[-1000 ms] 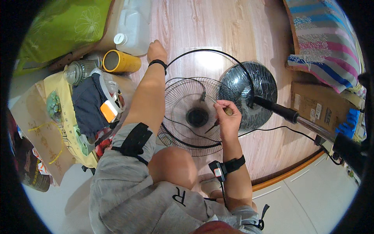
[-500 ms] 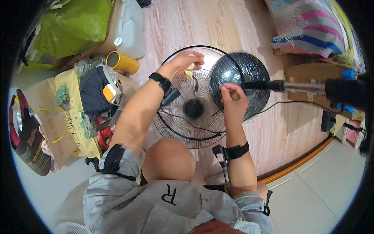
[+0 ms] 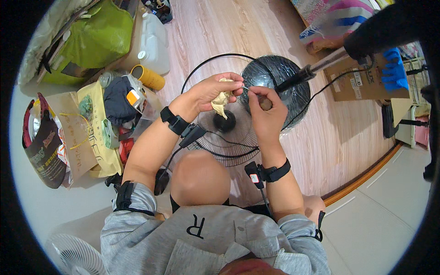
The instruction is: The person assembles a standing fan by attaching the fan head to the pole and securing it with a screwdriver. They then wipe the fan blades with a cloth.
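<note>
My left hand holds a crumpled pale-yellow cloth in its curled fingers. Its thumb and forefinger meet one end of a thin, pale sliver, too small to name. At the other end, my right hand pinches the sliver between thumb and forefinger. A roundish brown thing shows in my right palm, its kind unclear. Below both hands lies a round wire fan grille with a black hub, partly covered by my left hand. Beside it stands a black round fan base in clear film.
A pole rises from the base toward the upper right. A black cable runs to a cardboard box. On the left are packed bags, a yellow canister and a white jug. A white fan stands lower left.
My hands have come together above the grille, with the left moving down and the cloth still in it. The pole now slants more steeply in view as the head has shifted.
</note>
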A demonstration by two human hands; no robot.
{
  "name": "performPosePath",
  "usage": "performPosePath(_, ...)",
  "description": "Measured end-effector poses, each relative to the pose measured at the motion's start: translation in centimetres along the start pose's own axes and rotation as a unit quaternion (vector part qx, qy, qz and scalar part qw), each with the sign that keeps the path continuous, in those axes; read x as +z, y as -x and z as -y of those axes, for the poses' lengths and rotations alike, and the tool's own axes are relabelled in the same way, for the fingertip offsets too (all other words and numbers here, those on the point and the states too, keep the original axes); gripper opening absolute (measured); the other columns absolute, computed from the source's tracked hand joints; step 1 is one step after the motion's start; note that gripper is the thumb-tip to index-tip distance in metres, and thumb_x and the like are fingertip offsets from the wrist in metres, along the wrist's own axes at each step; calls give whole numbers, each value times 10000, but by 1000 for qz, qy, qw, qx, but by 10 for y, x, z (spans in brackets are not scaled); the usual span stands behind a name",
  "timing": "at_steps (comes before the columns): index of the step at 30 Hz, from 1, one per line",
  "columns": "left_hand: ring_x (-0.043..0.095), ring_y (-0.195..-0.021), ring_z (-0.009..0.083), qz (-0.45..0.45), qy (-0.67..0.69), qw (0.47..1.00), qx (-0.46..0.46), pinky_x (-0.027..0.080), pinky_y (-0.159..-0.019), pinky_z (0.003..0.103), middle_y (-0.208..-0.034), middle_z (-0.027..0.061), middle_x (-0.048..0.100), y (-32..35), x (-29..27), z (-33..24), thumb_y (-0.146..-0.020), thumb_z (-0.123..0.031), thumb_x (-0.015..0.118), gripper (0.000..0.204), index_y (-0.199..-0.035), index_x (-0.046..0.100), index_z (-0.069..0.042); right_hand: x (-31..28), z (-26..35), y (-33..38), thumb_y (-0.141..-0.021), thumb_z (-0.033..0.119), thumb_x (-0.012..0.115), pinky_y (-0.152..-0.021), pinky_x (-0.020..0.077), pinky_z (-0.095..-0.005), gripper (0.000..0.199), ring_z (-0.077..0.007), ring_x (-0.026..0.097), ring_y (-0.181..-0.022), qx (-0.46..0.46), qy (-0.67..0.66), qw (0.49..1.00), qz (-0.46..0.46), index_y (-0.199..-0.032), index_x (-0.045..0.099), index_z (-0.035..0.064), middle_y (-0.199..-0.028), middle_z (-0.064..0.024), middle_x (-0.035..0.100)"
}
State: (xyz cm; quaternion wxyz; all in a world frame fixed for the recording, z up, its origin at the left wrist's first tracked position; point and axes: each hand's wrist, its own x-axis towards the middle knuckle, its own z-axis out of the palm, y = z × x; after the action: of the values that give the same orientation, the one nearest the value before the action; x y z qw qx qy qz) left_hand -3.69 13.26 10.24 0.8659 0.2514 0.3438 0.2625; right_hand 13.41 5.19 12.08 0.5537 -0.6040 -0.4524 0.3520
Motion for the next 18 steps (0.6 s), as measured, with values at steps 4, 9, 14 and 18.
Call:
performPosePath(4, 675, -845, 114, 3, 2, 1000, -3, 588, -699, 243, -943, 40, 663, 2, 9, 2, -932, -101, 715, 239, -1127, 586, -53, -12, 6, 6, -853, 36, 722, -655, 480, -248, 85, -98, 606, -689, 7, 28, 1000, 3, -936, 732, 23, -827, -53, 720)
performPosePath(9, 678, -842, 132, -3, -31, 999, 8, 587, -702, 244, -944, 54, 668, -1, 17, 4, -922, -94, 725, 242, -1117, 587, -49, -19, 8, 8, -848, 41, 721, -708, 521, -288, 88, -158, 687, -762, -11, 44, 999, -1, -930, 730, 12, -850, -94, 737)
performPosePath(14, 678, -839, 147, -13, -44, 999, 14, 585, -700, 247, -944, 64, 668, -3, 24, 7, -917, -88, 728, 234, -1101, 591, -40, -24, 10, 7, -857, 54, 713, -716, 528, -298, 92, -174, 697, -763, -20, 56, 998, -8, -935, 730, 8, -860, -107, 740)
performPosePath(18, 665, -811, 135, -32, -85, 996, 22, 572, -699, 246, -927, 56, 669, -2, 27, 6, -921, -98, 724, 202, -1074, 601, -50, -25, 9, 5, -861, 63, 716, -718, 534, -312, 88, -191, 705, -774, -14, 62, 998, 3, -926, 728, 4, -873, -119, 742)
